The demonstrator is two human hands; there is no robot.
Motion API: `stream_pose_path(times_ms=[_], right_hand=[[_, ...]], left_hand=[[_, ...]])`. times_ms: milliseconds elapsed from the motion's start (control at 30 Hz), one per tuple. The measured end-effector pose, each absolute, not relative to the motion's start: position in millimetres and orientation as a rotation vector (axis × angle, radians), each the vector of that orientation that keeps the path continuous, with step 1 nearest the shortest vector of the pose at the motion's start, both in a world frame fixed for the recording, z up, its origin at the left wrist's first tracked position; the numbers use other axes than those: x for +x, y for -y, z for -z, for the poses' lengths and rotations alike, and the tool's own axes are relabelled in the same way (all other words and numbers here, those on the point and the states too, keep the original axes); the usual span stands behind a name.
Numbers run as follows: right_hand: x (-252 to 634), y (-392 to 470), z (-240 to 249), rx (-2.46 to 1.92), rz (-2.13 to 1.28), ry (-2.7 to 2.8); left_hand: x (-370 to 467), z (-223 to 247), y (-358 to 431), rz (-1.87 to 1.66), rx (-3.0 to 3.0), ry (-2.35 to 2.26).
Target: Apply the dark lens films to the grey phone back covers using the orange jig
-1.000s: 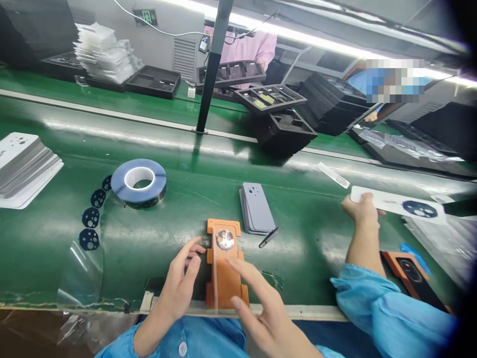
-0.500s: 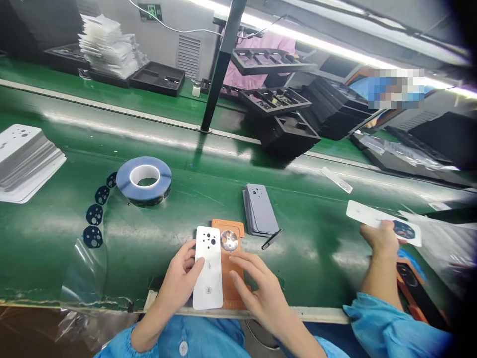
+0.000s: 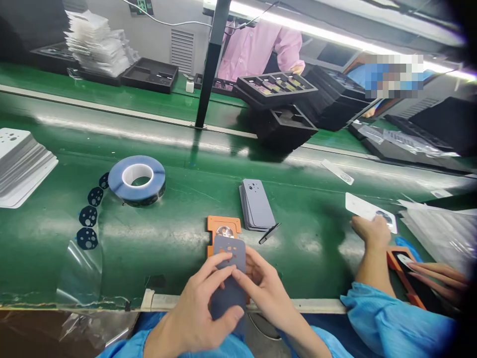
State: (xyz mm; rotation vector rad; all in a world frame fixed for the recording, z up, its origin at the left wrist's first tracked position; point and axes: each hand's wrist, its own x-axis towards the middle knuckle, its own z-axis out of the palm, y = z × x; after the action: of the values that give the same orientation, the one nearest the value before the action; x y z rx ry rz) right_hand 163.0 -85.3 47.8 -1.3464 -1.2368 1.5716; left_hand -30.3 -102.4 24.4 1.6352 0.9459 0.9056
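Taking clock hrs from the gray plate (image 3: 228, 295) as centre: way out at 10 I've got the white sheet stack (image 3: 30, 166), edges staggered, prob. so single sheets lift easily. Just past 9, the strip of dark discs (image 3: 88, 217) trails clear film twd the desk's near edge, approx. within reach of my L hand (image 3: 196, 303). The tape roll (image 3: 116, 181) it runs from lies flat at 10:30, presumably so it can't tip. L hand's at 8, fingers half spread across the plate's face; can't tell if they pinch anything. The plate itself is tilted up over the lower part of the orange fixture (image 3: 223, 222), whose top pokes out at 12 w/ a shiny disc in it. Gray plate stack (image 3: 260, 204) waits at 1, clear of my wrists. R hand (image 3: 266, 286), at 3, has its fingers closed on the plate's right edge, thumb in front, seemingly to steady it. Off at 2, a co-worker's hand (image 3: 372, 232) holds a white sheet w/ dark disc.
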Motion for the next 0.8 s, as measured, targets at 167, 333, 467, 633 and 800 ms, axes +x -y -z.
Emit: stream_pose_path(times_ms=[167,333,467,633,800], right_hand=[[197,90,-32,-1.404,-1.352,1.076],[229,100,-4,-1.457,-1.178,0.878],[233,103,18,-1.491,-1.152,0.763],[229,95,25,-1.485,-1.203,0.666],[228,78,13,-1.400,-1.224,0.609]], left_hand=[[-33,-14,80,-1.065,1.748,-1.107],[-24,1,53,-0.738,2.226,-1.463],[-21,5,49,-0.607,2.300,-1.548],[-22,4,46,-0.590,2.338,-1.528],[-28,6,43,-0.698,2.271,-1.557]])
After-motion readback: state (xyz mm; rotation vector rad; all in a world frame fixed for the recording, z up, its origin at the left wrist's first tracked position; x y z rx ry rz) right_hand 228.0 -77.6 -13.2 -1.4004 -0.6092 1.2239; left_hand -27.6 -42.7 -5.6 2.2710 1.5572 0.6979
